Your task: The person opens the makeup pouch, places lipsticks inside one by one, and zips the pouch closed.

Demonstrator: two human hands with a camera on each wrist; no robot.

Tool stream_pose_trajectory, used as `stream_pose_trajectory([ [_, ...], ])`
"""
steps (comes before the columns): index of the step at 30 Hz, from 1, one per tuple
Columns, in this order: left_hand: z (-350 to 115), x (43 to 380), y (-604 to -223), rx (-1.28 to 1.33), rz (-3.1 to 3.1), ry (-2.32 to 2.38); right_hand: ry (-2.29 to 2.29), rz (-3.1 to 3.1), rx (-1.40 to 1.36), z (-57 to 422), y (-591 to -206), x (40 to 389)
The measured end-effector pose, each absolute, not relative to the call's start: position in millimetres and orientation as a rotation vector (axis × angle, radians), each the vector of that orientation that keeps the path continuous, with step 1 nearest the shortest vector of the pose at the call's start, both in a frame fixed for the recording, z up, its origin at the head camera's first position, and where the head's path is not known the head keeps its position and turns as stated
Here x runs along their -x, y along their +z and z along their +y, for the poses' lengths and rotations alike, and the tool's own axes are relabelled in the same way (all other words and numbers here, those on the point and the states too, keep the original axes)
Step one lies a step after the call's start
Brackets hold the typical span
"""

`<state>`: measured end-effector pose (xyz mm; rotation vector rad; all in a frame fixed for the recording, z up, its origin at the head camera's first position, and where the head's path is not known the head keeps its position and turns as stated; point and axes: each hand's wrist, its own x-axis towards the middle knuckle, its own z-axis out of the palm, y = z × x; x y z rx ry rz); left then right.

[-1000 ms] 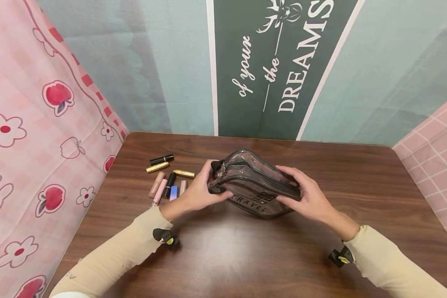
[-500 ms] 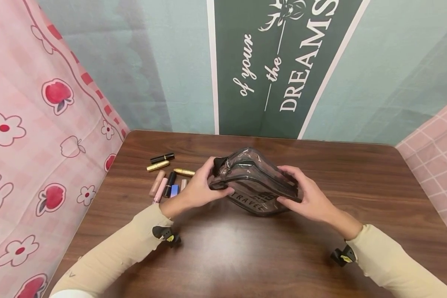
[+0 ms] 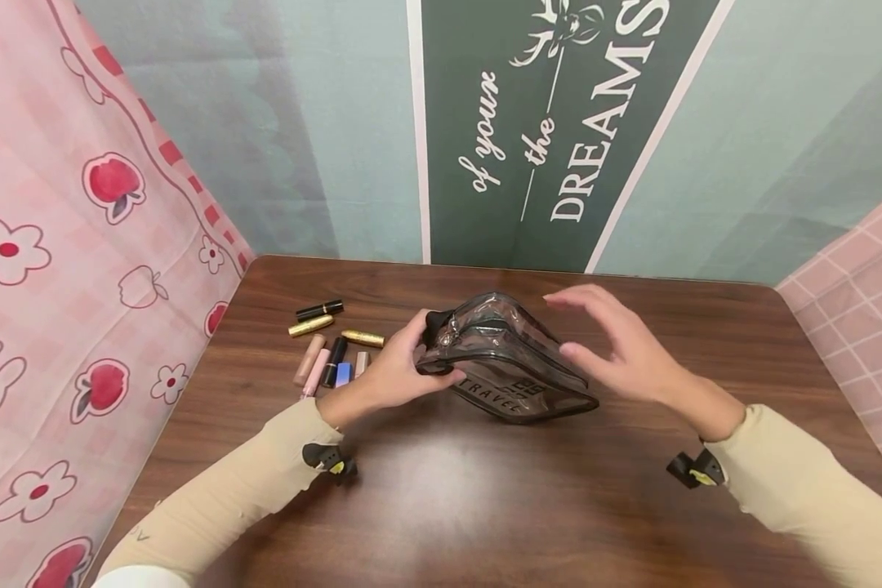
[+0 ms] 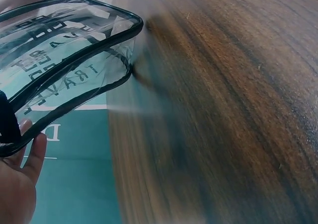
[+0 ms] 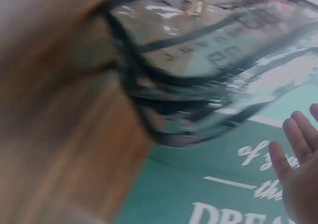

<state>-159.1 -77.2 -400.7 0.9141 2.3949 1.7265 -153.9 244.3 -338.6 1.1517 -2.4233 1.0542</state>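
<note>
A see-through toiletry bag (image 3: 507, 384) with black piping and the word TRAVEL on its front stands tilted over the middle of the table. My left hand (image 3: 393, 367) grips its left end, thumb on the front and fingers behind. In the left wrist view, fingertips (image 4: 36, 152) show at the black edge of the bag (image 4: 74, 60). My right hand (image 3: 632, 347) is off the bag's right end, its thumb and fingers spread apart with nothing between them. The right wrist view shows those fingers (image 5: 293, 144) apart from the bag (image 5: 184, 80), which is blurred there.
Left of the bag, several lipstick and gloss tubes lie on the brown wooden table (image 3: 441, 506). Among them are a black tube (image 3: 319, 310), a gold tube (image 3: 311, 326), a pink tube (image 3: 316, 373) and a blue one (image 3: 344, 373). Fabric curtains (image 3: 353, 122) hang behind.
My right hand has let go of the bag's right end and moved up and to the right. The left hand keeps its grip, and the bag has barely shifted.
</note>
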Motion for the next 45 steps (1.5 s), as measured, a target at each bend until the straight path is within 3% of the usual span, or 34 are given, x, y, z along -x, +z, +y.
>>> stream_pose_trajectory([
  [10,-77,160,-399,-0.921,2.405,1.707,0.887,-2.42,-1.306,199,-274,173],
  [18,-78,161,-398,-0.935,2.401,1.718,0.665,-2.607,-1.438,162,-244,183],
  [29,-76,163,-398,-1.016,2.409,1.709,0.468,-2.842,-1.535,121,-244,190],
  [45,-71,165,-397,-0.988,2.399,1.684,0.408,-2.998,-1.641,114,-245,193],
])
